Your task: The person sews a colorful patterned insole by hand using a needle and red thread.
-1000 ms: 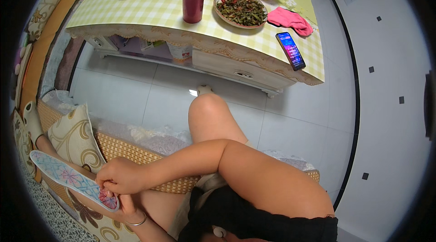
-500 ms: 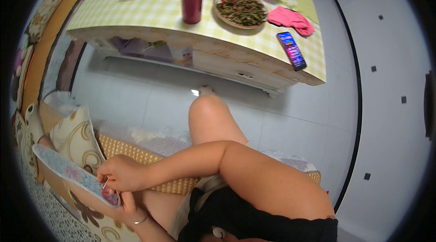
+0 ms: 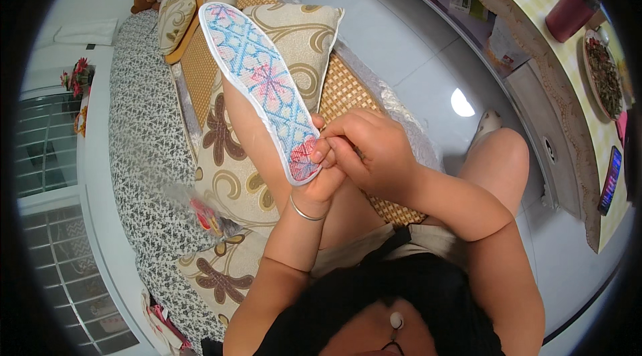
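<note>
A white-edged embroidered insole (image 3: 257, 82), stitched in blue and pink with a red patch at its near end, extends up and left above my bare leg. My left hand (image 3: 322, 183), with a bangle at the wrist, grips that near end, fingers curled over its right edge. Close against those fingers is my right hand (image 3: 380, 153), its thumb and forefinger pinched together beside the red patch. Whatever sits in this pinch is too small to make out.
Patterned cushions (image 3: 314, 28) lie around my legs on a woven seat mat (image 3: 344, 88). A clear bag with red contents (image 3: 204, 212) rests at the left. On the right, a checked table (image 3: 618, 215) bears a phone (image 3: 610, 181), a dark red bottle (image 3: 570, 12) and a plate of dried leaves (image 3: 602, 75).
My view has swung left, so the table now shows at the right edge. The insole now faces me more fully. My right hand has moved from over the red patch to its right edge.
</note>
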